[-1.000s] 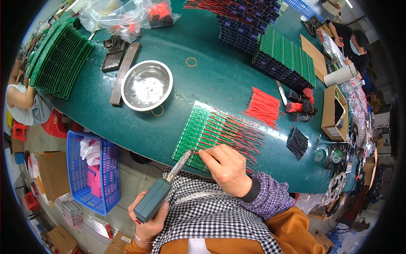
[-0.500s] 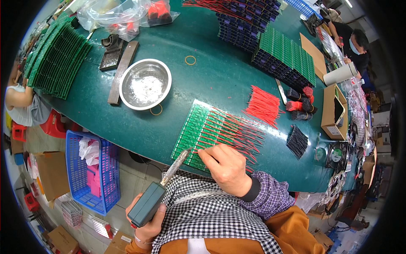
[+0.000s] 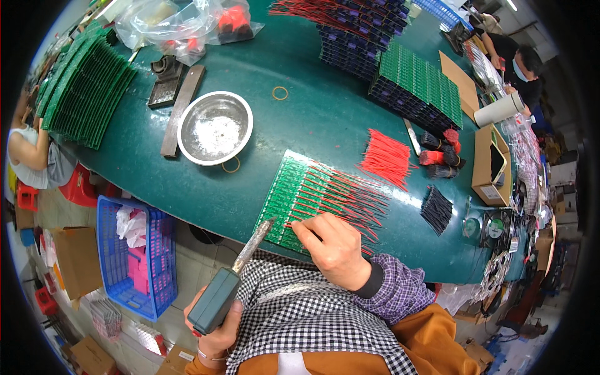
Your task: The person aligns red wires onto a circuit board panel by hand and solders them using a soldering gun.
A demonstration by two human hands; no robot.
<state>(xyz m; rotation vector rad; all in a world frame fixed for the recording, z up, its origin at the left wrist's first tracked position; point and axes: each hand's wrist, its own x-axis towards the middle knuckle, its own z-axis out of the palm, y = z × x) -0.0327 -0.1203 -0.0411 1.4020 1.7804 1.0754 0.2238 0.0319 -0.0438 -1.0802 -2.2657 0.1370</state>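
My left hand is wrapped round the dark green handle of a soldering iron. Its metal barrel slants up and right, with the tip over the near part of a green circuit board panel. Rows of red and black wires run from the panel out to the right. With thumb and forefinger pinched together, my right hand holds a red wire at the panel, just right of the iron's tip. Whether the tip touches the panel I cannot tell.
Loose red wires and black wires lie to the right. A white-rimmed metal bowl stands left of the panel. Stacked boards rise at the back, others at far left. A blue basket is below the table.
The soldering iron's tip has shifted slightly left, away from my right fingers. My right hand keeps its pinch on the wire at nearly the same spot.
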